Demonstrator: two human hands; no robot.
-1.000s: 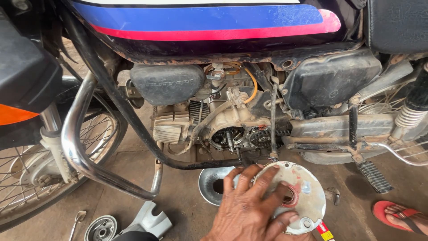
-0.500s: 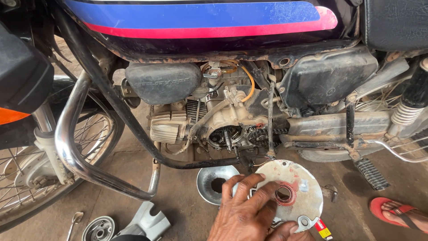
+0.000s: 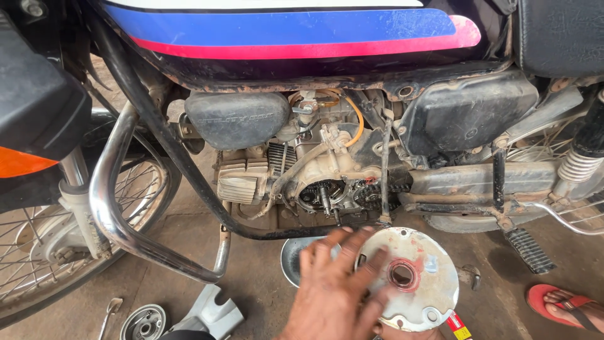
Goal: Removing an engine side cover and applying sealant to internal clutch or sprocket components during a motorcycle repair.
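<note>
A round grey metal cover plate [image 3: 431, 286] with a red seal ring at its centre is held low in front of the motorcycle's open engine side [image 3: 321, 192]. My left hand [image 3: 333, 296] lies over the plate's left part, back towards me, fingers spread and pointing up. Under the plate's bottom edge shows a sliver of my right hand [image 3: 402, 334]; its grip is hidden. Exposed gears and a chain sprocket [image 3: 371, 189] sit just above the plate.
A chrome crash guard [image 3: 119, 233] and the spoked front wheel [image 3: 38, 252] stand at left. On the floor lie a metal bowl [image 3: 290, 258], a small round part [image 3: 143, 324], a spanner [image 3: 110, 311] and a white plastic piece [image 3: 211, 311]. Another person's sandalled foot [image 3: 563, 302] is at right, beside the foot peg [image 3: 528, 249].
My left hand has shifted on the plate, sliding lower and then spreading its fingers upward again. The plate stays in about the same spot below the engine.
</note>
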